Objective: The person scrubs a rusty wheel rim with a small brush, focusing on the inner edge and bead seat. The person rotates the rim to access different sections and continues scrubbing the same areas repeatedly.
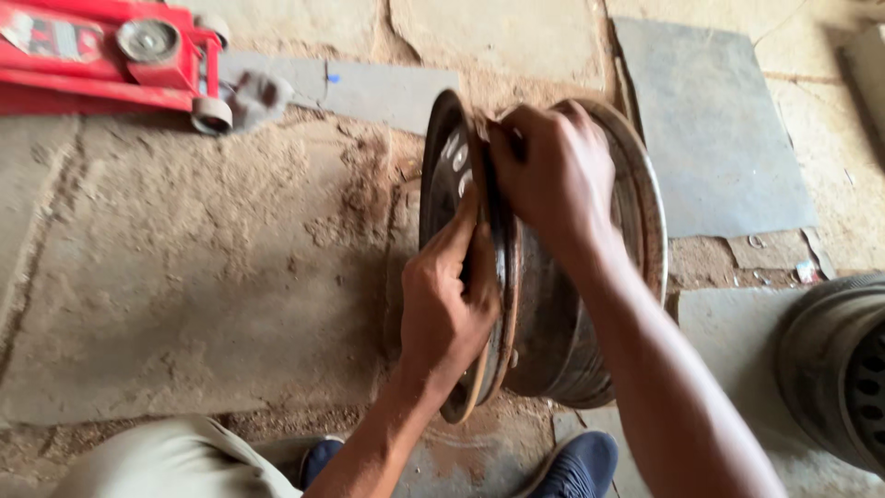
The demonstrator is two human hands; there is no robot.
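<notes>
- Far left, top corner: a red floor jack [111, 46] sits on the sandy stone floor [184, 277], well away from the action.
- Moving in, the left hand [447, 309] is curled over the near rim edge, fingers closed on the flange, thumb running up along it.
- Centre stage, the bare steel wheel rim [590, 314] stands upright on its edge, on the ground just ahead of the blue shoes [576, 466].
- Its axle line runs left to right; the dished face with holes looks left, toward the jack.
- The right hand [553, 175] clamps the top of that same flange, fingers folded over.
- Risk, as I read it: balanced on edge, it could roll or tip onto the feet if either grip slackens; rusty lips could nick fingers.
- Far right, a second rim [834, 369] rests apart.
</notes>
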